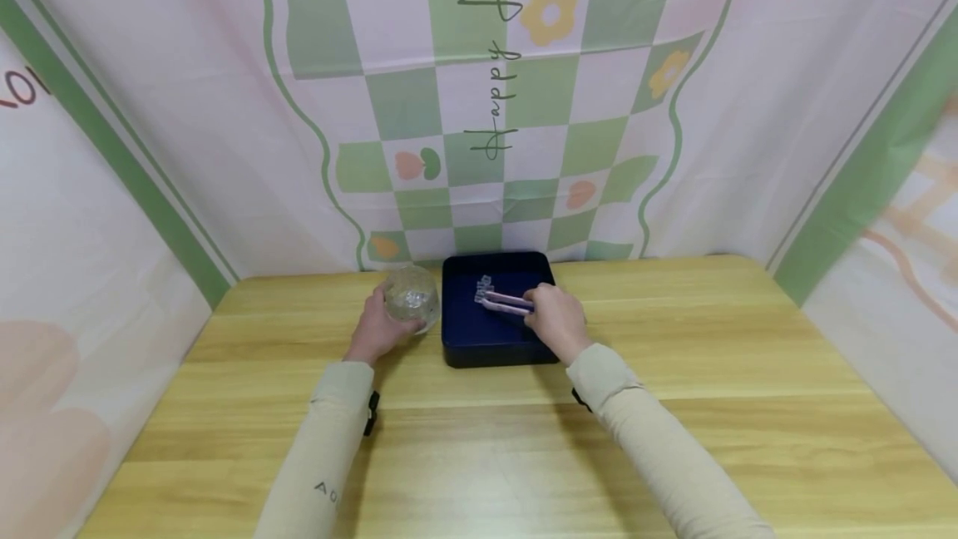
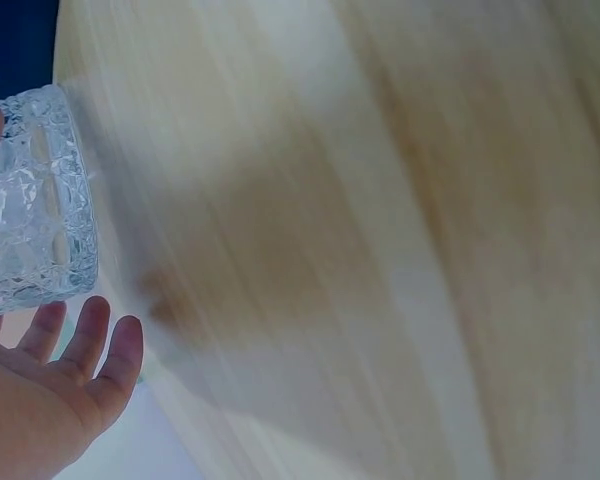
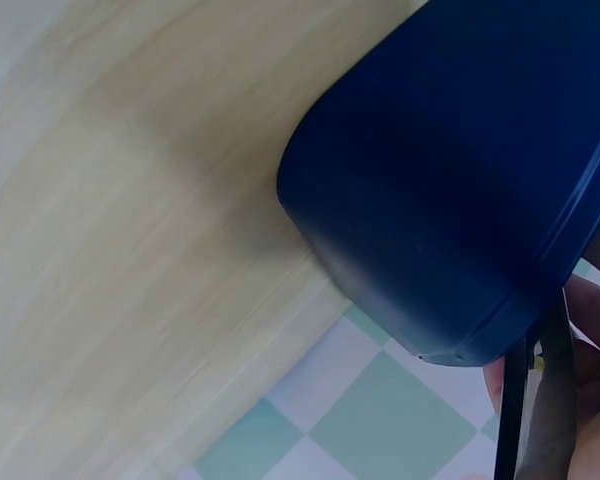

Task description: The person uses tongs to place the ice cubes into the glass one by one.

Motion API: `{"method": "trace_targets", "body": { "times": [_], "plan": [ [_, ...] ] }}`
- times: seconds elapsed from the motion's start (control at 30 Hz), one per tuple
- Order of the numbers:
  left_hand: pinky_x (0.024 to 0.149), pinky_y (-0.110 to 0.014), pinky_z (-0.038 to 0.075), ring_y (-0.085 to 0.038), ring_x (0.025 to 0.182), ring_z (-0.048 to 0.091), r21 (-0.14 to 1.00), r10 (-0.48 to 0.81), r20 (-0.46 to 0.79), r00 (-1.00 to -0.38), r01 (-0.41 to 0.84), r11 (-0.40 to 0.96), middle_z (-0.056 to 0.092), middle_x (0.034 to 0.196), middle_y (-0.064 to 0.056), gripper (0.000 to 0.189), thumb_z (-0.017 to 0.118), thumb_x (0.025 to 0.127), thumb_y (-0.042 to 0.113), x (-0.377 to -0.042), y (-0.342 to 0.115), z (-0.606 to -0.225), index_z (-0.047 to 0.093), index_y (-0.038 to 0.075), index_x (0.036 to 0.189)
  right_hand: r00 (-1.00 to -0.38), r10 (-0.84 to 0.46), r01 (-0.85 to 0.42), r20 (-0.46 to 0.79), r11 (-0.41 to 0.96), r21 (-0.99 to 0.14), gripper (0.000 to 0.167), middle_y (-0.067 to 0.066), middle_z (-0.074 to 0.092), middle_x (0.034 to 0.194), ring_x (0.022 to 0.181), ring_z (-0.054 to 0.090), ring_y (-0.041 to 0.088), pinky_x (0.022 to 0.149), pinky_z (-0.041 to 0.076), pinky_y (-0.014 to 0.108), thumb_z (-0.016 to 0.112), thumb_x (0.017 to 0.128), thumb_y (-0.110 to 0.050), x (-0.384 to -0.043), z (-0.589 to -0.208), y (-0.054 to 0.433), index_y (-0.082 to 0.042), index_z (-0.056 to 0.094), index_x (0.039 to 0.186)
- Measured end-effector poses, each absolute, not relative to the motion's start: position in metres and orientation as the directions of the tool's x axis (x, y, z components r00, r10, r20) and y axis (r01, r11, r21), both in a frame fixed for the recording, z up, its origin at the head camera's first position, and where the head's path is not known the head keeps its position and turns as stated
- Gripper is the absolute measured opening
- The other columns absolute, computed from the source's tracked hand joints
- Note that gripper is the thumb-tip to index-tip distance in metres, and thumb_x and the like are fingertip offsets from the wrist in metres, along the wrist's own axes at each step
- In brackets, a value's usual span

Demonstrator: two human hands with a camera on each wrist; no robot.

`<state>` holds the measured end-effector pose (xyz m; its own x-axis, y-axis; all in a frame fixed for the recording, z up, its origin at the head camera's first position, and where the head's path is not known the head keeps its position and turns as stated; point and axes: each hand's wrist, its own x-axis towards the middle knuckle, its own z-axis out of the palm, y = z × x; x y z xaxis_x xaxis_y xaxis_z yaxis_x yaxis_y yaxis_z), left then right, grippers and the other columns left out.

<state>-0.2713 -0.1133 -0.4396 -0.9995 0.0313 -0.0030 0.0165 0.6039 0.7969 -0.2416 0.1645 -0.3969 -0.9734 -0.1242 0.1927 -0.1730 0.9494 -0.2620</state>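
Observation:
My left hand (image 1: 376, 326) holds a clear cut-glass bowl (image 1: 412, 296) at the left of a dark blue tray (image 1: 497, 356). In the left wrist view the patterned wall of the glass bowl (image 2: 35, 200) lies between thumb and fingers. Over the tray, my right hand (image 1: 557, 318) grips a pair of tongs (image 1: 511, 304), whose tips point left. Clear blocky pieces (image 1: 483, 283) are at the tong tips, inside the tray; whether the tips pinch one is too small to tell. The right wrist view shows the tongs (image 3: 548, 405) beyond the tray wall (image 3: 430, 200).
A wooden table (image 1: 486, 456) carries everything. Behind it hangs a checked cloth (image 1: 471, 106) close to the tray's far side, and more cloth hangs at the left and right.

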Motion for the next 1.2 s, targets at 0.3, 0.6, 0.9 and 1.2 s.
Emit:
{"method": "trace_targets", "body": {
  "times": [0.3,0.6,0.9,1.2],
  "plan": [
    [0.112,-0.057,0.033,-0.042,0.135,0.037,0.797,0.027,-0.006,-1.0,0.011,0.604,0.035,0.146,-0.026,0.096,0.08,0.075,0.022,-0.272,-0.114,-0.441,0.021,0.004,0.149,-0.968,-0.103,-0.164,0.227,0.949,-0.269,0.027,0.012,0.07,0.096,0.076,0.067,0.028,0.062,0.055,0.039,0.073,0.08,-0.011,-0.243,-0.395,0.167,-0.007,0.073,0.107],
    [0.112,-0.056,0.033,-0.042,0.135,0.037,0.804,0.025,-0.016,-1.0,0.002,0.594,0.034,0.147,-0.025,0.096,0.08,0.075,0.022,-0.271,-0.112,-0.439,0.022,0.007,0.149,-0.934,-0.109,-0.213,0.34,0.934,-0.287,0.027,0.012,0.07,0.096,0.073,0.066,0.026,0.058,0.054,0.037,0.073,0.079,-0.01,-0.244,-0.391,0.166,-0.006,0.072,0.106],
    [0.111,-0.057,0.033,-0.042,0.135,0.037,0.797,0.021,-0.021,-1.0,-0.004,0.604,0.033,0.148,-0.024,0.096,0.08,0.075,0.023,-0.272,-0.113,-0.44,0.02,0.008,0.15,-0.88,-0.131,-0.286,0.457,0.913,-0.289,0.029,0.01,0.07,0.1,0.076,0.067,0.026,0.06,0.055,0.037,0.075,0.079,-0.013,-0.241,-0.386,0.16,-0.006,0.072,0.107],
    [0.111,-0.056,0.035,-0.042,0.134,0.039,0.78,0.012,-0.005,-1.0,0.003,0.625,0.036,0.145,-0.026,0.096,0.08,0.074,0.024,-0.273,-0.113,-0.441,0.022,0.003,0.148,-0.815,-0.179,-0.365,0.55,0.897,-0.249,0.026,0.008,0.072,0.098,0.075,0.068,0.024,0.057,0.054,0.036,0.077,0.078,-0.015,-0.24,-0.379,0.144,-0.009,0.073,0.103]
  ]
}}
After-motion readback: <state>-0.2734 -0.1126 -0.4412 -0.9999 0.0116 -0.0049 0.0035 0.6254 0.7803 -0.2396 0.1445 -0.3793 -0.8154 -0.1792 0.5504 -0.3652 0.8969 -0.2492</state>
